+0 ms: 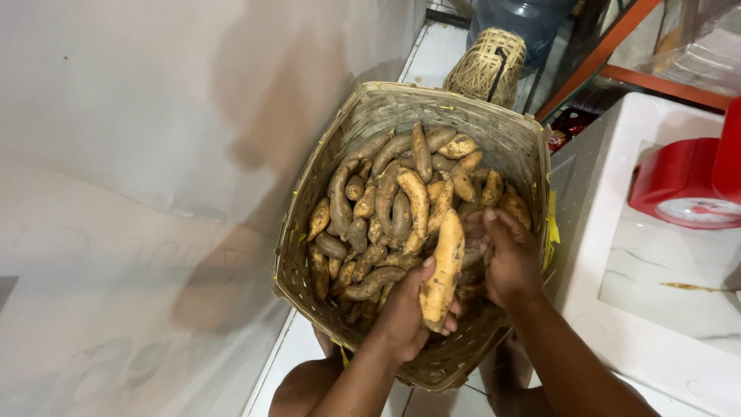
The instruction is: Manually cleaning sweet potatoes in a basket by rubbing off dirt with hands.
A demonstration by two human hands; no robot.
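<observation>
My left hand is closed around the near end of a pale sweet potato, whose long axis runs from my palm up and away over the woven basket. My right hand, fingers loosely curled and holding nothing, sits just right of its far tip, touching the pile of sweet potatoes.

sweet potatoes: dusty brown and tan, soil-smudged
held sweet potato: paler yellow-tan, darker specks
basket: woven straw-beige strips, yellow tape scraps on the rim
small basket: light woven cane, dark tie
scale: red with a white dial
counter: white, faint marbling
</observation>
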